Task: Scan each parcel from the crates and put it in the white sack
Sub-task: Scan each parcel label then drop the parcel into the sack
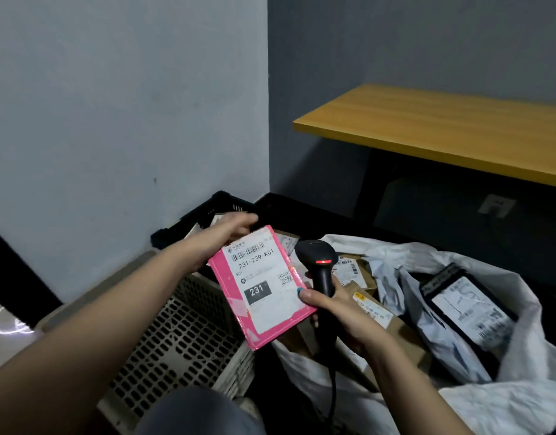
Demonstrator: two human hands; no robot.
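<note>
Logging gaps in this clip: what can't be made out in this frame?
- Black crate, head view: contents hidden by left hand and pink parcel.
- Scanner: cable runs off the bottom edge.
- Sack: parcel labels too blurred to read.
- Right hand: its fingers lie behind the scanner handle.

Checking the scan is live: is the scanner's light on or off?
On: a red bar glows on the head of the black scanner, beside the pink parcel.
</note>
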